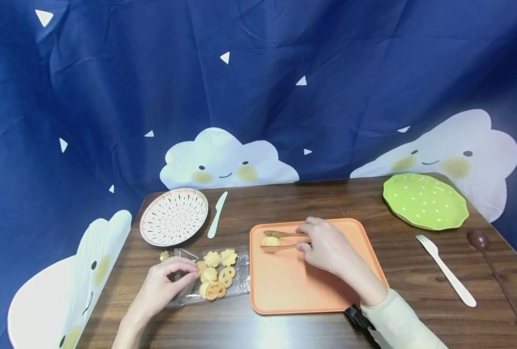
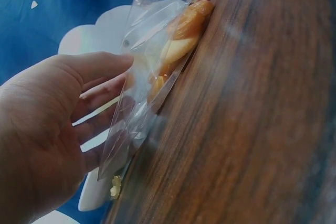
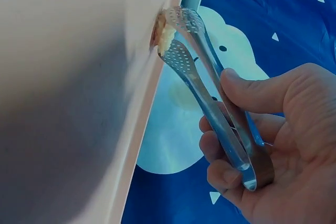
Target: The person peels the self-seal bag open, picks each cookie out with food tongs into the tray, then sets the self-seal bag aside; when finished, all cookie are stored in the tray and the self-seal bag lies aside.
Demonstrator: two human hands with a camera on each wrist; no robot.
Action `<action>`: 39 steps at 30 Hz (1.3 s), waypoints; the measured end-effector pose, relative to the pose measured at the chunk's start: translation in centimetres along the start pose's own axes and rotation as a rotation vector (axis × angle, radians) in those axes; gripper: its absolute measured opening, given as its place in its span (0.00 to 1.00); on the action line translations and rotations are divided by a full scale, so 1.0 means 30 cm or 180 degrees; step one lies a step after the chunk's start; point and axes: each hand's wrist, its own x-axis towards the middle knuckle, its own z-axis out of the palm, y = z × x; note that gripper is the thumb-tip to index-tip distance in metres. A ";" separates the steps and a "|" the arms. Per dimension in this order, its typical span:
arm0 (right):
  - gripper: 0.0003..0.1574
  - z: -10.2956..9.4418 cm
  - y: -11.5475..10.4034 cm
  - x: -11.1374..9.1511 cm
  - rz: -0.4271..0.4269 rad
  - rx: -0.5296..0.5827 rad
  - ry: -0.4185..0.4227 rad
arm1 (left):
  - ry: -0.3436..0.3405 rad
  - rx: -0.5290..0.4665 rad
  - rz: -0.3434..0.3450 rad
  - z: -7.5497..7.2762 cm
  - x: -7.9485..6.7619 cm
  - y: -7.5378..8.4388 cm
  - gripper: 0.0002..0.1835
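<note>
My left hand (image 1: 164, 286) pinches the near-left edge of a clear plastic bag (image 1: 242, 271), its thumb and fingers on either side of the film. Inside the bag are several cookies (image 1: 228, 258), some flower-shaped and some pretzel-shaped. My right hand (image 1: 330, 249) grips a pair of metal tongs (image 3: 181, 59) with perforated tips. Between those tips sits a small pale cookie (image 1: 270, 241), at the far-left part of the orange tray (image 1: 302, 293). In the right wrist view the tong tips flank the cookie close to the tray surface.
A white patterned plate (image 1: 174, 218) and a pale green knife (image 1: 217, 215) lie at the back left. Beyond the bag is a small yellowish piece (image 1: 164, 255). On the right are a green dotted plate (image 1: 426, 201), a white fork (image 1: 447, 271) and a brown spoon (image 1: 495, 271).
</note>
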 end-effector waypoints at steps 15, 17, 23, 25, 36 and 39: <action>0.12 0.010 -0.101 -0.024 -0.0453 0.0317 -0.0007 | 0.0005 -0.0026 -0.0036 0.001 -0.001 -0.005 0.05; 0.12 0.027 -0.122 -0.025 -0.0517 0.0317 -0.0046 | -0.0003 -0.0033 -0.0037 0.001 -0.002 -0.003 0.05; 0.12 0.079 -0.172 -0.016 -0.0459 0.0254 -0.0064 | -0.0005 0.0004 0.0078 0.002 -0.001 0.005 0.05; 0.13 0.093 -0.183 -0.011 -0.0383 0.0192 -0.0051 | 0.0005 -0.0017 0.0106 0.004 0.000 0.009 0.05; 0.13 0.132 -0.230 0.003 -0.0334 0.0090 0.0046 | 0.0239 -0.0004 0.0256 0.024 0.003 0.018 0.11; 0.13 0.137 -0.239 0.004 -0.0338 0.0138 0.0055 | 0.0264 0.0033 0.0231 0.028 0.003 0.007 0.12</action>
